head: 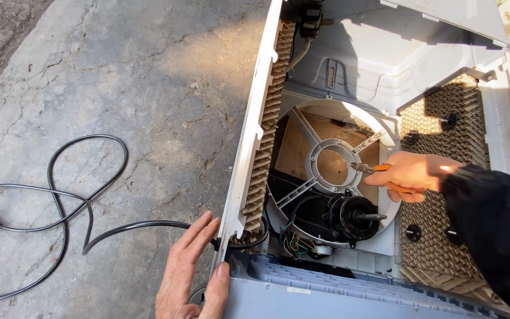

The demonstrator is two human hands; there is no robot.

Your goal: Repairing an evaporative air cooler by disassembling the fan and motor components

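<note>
One small label point(330, 73) is seen, a narrow upright grey rectangle stuck on the white inner wall of the cooler housing point(385, 53), at about twelve o'clock from the round fan opening point(332, 171). A pale strip point(298, 290), possibly a sticker, is seen on the grey base at six o'clock. No packages, signs or screens are shown.

Single head cam, looked steeply down from above the person's chest, close range. Frame covered an opened white cooler housing point(379, 59) at right and cracked concrete ground point(119, 77) at left. Both forearms entered from the bottom and right edges. No second view to overlap.
</note>
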